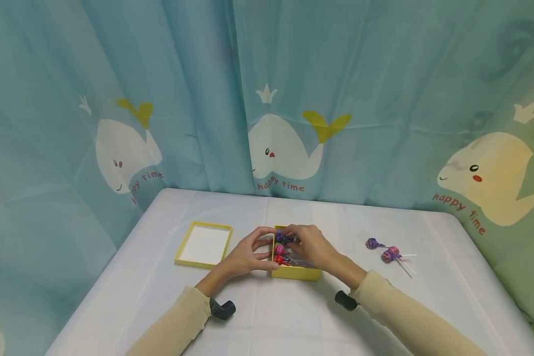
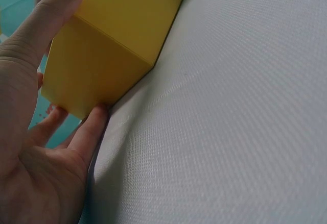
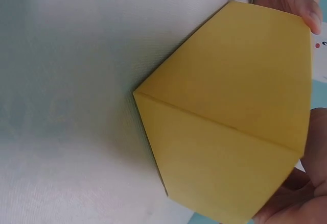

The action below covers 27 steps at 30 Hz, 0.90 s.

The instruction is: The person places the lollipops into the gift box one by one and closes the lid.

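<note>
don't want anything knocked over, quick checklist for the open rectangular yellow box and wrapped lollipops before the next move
1. Rectangular yellow box steadied by left hand: ok.
2. Right hand at the box opening: ok.
3. Right hand's hold on dark purple wrapped lollipop: cannot tell, fingertips partly hidden.
4. Shallow yellow lid, white inside, clear of box: ok, lies left.
5. No lollipops loose outside: not ok, three round wrapped lollipops lie right of box.

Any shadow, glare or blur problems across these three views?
Head: brightest, loose lollipops small but distinct, soft shadow beside the right sleeve; left wrist: dimmer, tablecloth shadowed beside the yellow box; right wrist: also dimmer, tablecloth blurry at far left; no strong glare anywhere.
</note>
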{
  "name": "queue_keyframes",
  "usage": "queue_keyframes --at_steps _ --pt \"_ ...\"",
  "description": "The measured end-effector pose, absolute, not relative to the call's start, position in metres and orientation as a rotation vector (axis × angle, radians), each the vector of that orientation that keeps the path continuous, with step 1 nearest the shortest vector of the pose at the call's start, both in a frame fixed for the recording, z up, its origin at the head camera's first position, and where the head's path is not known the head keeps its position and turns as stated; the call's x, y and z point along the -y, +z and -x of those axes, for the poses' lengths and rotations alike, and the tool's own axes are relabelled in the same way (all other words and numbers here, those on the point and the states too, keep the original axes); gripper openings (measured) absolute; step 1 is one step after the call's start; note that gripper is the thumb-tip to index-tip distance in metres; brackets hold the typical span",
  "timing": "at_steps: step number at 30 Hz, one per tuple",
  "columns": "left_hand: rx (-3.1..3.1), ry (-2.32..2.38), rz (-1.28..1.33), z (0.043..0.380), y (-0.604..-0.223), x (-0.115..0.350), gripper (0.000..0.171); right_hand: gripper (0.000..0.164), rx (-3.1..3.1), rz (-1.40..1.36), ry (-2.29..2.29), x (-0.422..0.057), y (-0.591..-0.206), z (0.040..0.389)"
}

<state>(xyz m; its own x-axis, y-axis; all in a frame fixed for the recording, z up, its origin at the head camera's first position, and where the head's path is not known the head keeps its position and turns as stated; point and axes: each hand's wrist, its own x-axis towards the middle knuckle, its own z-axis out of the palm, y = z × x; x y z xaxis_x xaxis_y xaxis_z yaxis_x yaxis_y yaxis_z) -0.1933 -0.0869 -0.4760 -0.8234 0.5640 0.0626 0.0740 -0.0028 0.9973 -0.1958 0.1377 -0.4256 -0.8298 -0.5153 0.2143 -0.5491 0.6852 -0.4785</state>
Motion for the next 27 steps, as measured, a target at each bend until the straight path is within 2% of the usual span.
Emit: queue_keyframes --at_steps 10,17,27 --pt "-1.955 1.861 -0.635 0.193 -0.477 0.088 0.083 0.027 2.832 -0.876 0.838 -0.142 -0.416 0.195" --pt "-1.968 1.853 -0.642 0.193 -0.48 0.088 0.082 0.015 2.876 -0.772 0.737 -0.144 -0.41 0.197" --pt "-1.955 1.864 -0.673 0.194 -0.477 0.088 0.082 0.004 2.94 -0.918 0.62 -0.144 -0.409 0.194"
